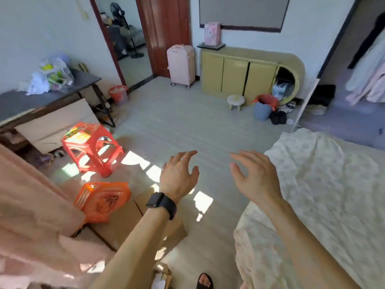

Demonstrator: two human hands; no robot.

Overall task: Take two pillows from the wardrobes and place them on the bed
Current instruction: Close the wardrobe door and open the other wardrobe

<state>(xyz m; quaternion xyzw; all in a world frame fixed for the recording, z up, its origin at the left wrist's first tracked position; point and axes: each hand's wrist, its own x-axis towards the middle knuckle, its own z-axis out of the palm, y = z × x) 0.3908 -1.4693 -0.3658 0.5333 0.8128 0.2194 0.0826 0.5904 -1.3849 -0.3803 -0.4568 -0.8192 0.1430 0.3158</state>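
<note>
Both of my hands are raised in front of me over the pale floor, fingers spread and empty. My left hand [180,174] has a black watch on its wrist and a ring on one finger. My right hand [255,176] hovers just left of the bed [325,195], which is covered with a cream floral sheet and fills the right side. An open wardrobe [358,65] with hanging clothes stands at the far right. No pillow is in view.
A red plastic stool [91,149] and an orange basket [103,202] on cardboard boxes [125,224] sit to my left beside a pink curtain [31,215]. A dark desk [41,97], pink suitcase [180,65], yellow cabinet [239,74], small stool [235,102] and blue bin [263,110] line the far side.
</note>
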